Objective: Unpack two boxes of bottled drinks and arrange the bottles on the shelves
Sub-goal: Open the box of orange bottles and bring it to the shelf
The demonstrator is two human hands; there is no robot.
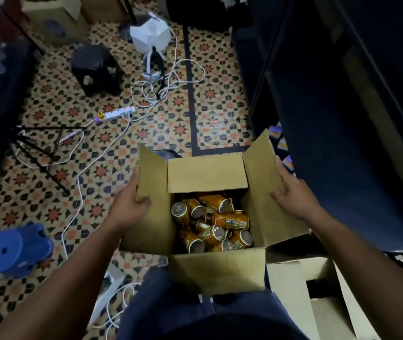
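Observation:
An open cardboard box (216,268) sits in front of my legs with its flaps spread. Inside lie several orange-labelled bottles (230,220), jumbled on their sides. My left hand (132,204) grips the left flap (152,177), thumb on its inner face. My right hand (291,190) rests on the right flap (261,168), with its fingers over the flap's outer edge and the thumb on the inner face. A second cardboard box (293,285) stands open at the lower right. Dark shelves (342,119) rise along the right side.
The patterned tile floor holds a blue stool (16,249) at the left, a black stool (95,69), a white power strip (117,113) with trailing white cables (78,182), a dark tripod (41,148) and a white bag (150,34) farther back.

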